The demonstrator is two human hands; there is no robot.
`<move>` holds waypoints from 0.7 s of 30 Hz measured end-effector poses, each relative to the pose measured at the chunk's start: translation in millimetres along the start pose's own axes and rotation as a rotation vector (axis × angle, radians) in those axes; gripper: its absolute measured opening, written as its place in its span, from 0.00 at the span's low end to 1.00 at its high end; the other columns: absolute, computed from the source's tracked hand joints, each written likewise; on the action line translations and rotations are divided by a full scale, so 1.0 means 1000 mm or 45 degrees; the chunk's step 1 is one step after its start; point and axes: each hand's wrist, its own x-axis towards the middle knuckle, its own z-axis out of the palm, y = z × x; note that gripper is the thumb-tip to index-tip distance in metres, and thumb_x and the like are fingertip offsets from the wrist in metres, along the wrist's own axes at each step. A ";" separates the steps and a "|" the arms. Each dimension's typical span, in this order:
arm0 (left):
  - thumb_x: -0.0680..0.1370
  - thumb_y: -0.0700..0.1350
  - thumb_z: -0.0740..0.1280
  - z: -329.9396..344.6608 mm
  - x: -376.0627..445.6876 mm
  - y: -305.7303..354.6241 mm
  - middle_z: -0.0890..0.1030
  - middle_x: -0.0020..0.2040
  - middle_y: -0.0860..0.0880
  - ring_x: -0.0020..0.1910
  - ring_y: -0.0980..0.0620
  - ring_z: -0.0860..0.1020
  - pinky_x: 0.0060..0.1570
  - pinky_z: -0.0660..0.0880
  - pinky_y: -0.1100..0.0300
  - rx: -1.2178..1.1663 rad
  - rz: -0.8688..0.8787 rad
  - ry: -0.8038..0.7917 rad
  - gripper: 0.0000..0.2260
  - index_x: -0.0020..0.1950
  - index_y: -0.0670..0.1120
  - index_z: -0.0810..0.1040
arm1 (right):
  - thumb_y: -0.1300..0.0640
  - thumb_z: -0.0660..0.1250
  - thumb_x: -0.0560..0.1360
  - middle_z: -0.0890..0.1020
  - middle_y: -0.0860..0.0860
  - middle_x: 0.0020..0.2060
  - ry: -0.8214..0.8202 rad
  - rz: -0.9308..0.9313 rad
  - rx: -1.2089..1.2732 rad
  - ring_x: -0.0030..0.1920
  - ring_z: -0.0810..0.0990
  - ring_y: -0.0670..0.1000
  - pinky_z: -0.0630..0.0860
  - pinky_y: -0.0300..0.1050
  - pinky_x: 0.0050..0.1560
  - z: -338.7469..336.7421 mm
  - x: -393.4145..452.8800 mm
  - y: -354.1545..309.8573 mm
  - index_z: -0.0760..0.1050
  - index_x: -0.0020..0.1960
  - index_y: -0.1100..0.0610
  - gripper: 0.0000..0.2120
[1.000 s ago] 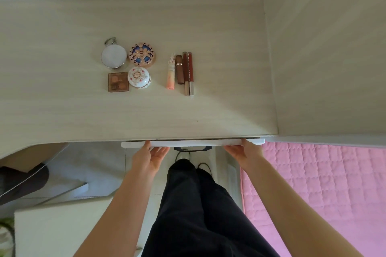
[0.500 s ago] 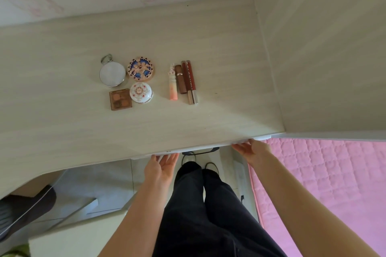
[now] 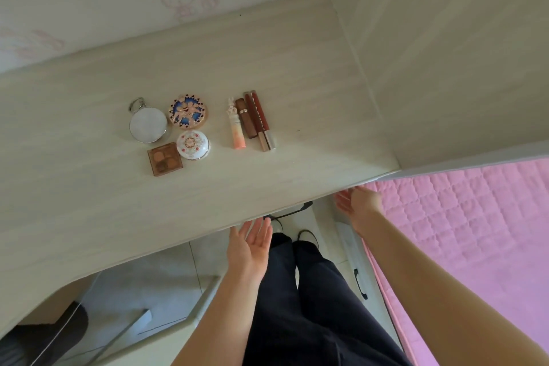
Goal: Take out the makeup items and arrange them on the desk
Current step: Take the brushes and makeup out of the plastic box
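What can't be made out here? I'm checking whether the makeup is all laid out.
- Drawer: hidden under the desk edge, head view, so any leftover items are unseen.
- Tubes: too small to read labels.
- Left hand and right hand: fingertips hidden by the desk edge.
- Dark object, bottom left: cut off by the frame.

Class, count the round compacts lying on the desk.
3: plain white compact at left, blue patterned compact beside it, white floral compact nearest the desk's front edge. None seem hidden.
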 end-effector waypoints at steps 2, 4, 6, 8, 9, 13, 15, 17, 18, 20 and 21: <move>0.83 0.51 0.56 0.006 -0.001 -0.010 0.80 0.57 0.38 0.57 0.38 0.79 0.57 0.76 0.47 0.158 -0.030 -0.037 0.18 0.64 0.38 0.70 | 0.64 0.58 0.78 0.79 0.62 0.56 -0.049 -0.133 -0.229 0.56 0.80 0.60 0.78 0.54 0.54 -0.002 -0.001 0.005 0.74 0.61 0.64 0.14; 0.83 0.47 0.58 0.012 -0.003 -0.018 0.81 0.56 0.39 0.56 0.40 0.80 0.55 0.77 0.49 0.372 -0.048 -0.078 0.15 0.63 0.38 0.71 | 0.63 0.60 0.77 0.81 0.60 0.53 -0.014 -0.299 -0.484 0.48 0.81 0.58 0.78 0.54 0.52 -0.007 -0.006 0.011 0.76 0.58 0.62 0.12; 0.82 0.43 0.59 0.020 -0.006 -0.024 0.82 0.56 0.41 0.55 0.43 0.80 0.49 0.78 0.52 0.590 -0.047 -0.140 0.13 0.63 0.39 0.72 | 0.63 0.58 0.77 0.83 0.58 0.45 0.039 -0.475 -0.721 0.42 0.80 0.56 0.78 0.51 0.46 -0.014 -0.013 0.018 0.77 0.57 0.62 0.13; 0.81 0.43 0.61 0.031 -0.009 -0.031 0.82 0.55 0.44 0.55 0.46 0.80 0.45 0.78 0.57 0.838 -0.002 -0.210 0.11 0.61 0.41 0.74 | 0.62 0.57 0.77 0.82 0.58 0.43 0.055 -0.604 -0.889 0.42 0.80 0.57 0.77 0.48 0.43 -0.025 -0.019 0.026 0.75 0.59 0.64 0.14; 0.80 0.43 0.62 0.036 -0.011 -0.035 0.82 0.54 0.45 0.54 0.48 0.81 0.44 0.78 0.59 0.989 0.048 -0.238 0.10 0.59 0.43 0.75 | 0.61 0.56 0.78 0.81 0.57 0.44 0.048 -0.637 -0.946 0.43 0.79 0.56 0.76 0.47 0.44 -0.032 -0.023 0.031 0.73 0.61 0.63 0.15; 0.73 0.44 0.67 0.051 -0.018 -0.054 0.80 0.44 0.49 0.44 0.49 0.78 0.46 0.75 0.60 1.655 0.349 -0.422 0.03 0.43 0.52 0.78 | 0.57 0.56 0.80 0.74 0.57 0.64 0.043 -0.738 -1.124 0.62 0.74 0.58 0.73 0.52 0.60 -0.067 -0.037 0.049 0.65 0.70 0.60 0.19; 0.74 0.45 0.67 0.055 -0.019 -0.064 0.79 0.47 0.52 0.48 0.52 0.77 0.49 0.74 0.62 1.970 0.502 -0.525 0.07 0.52 0.52 0.79 | 0.56 0.55 0.81 0.71 0.57 0.67 0.099 -0.793 -1.202 0.63 0.72 0.58 0.72 0.51 0.60 -0.088 -0.047 0.060 0.64 0.71 0.60 0.19; 0.77 0.46 0.64 0.055 -0.023 -0.073 0.80 0.53 0.54 0.50 0.57 0.76 0.44 0.69 0.68 2.308 0.669 -0.636 0.13 0.62 0.51 0.76 | 0.56 0.55 0.81 0.72 0.58 0.65 0.166 -0.803 -1.245 0.62 0.72 0.59 0.72 0.51 0.58 -0.109 -0.058 0.073 0.65 0.69 0.60 0.18; 0.78 0.46 0.63 0.054 -0.026 -0.078 0.80 0.56 0.54 0.51 0.58 0.76 0.43 0.68 0.68 2.432 0.732 -0.707 0.14 0.64 0.51 0.75 | 0.56 0.54 0.81 0.73 0.59 0.63 0.201 -0.807 -1.264 0.61 0.72 0.59 0.72 0.52 0.57 -0.119 -0.064 0.081 0.66 0.68 0.61 0.17; 0.79 0.45 0.61 0.053 -0.036 -0.089 0.80 0.59 0.53 0.50 0.58 0.76 0.45 0.69 0.65 2.665 0.865 -0.836 0.16 0.66 0.50 0.73 | 0.56 0.53 0.81 0.74 0.57 0.61 0.281 -0.819 -1.288 0.59 0.72 0.58 0.71 0.50 0.57 -0.139 -0.075 0.097 0.67 0.66 0.61 0.16; 0.79 0.45 0.61 0.052 -0.041 -0.095 0.79 0.61 0.53 0.51 0.56 0.76 0.47 0.71 0.62 2.793 0.946 -0.887 0.16 0.68 0.49 0.72 | 0.56 0.53 0.81 0.75 0.57 0.60 0.323 -0.825 -1.287 0.59 0.72 0.57 0.71 0.49 0.57 -0.149 -0.081 0.106 0.67 0.66 0.60 0.16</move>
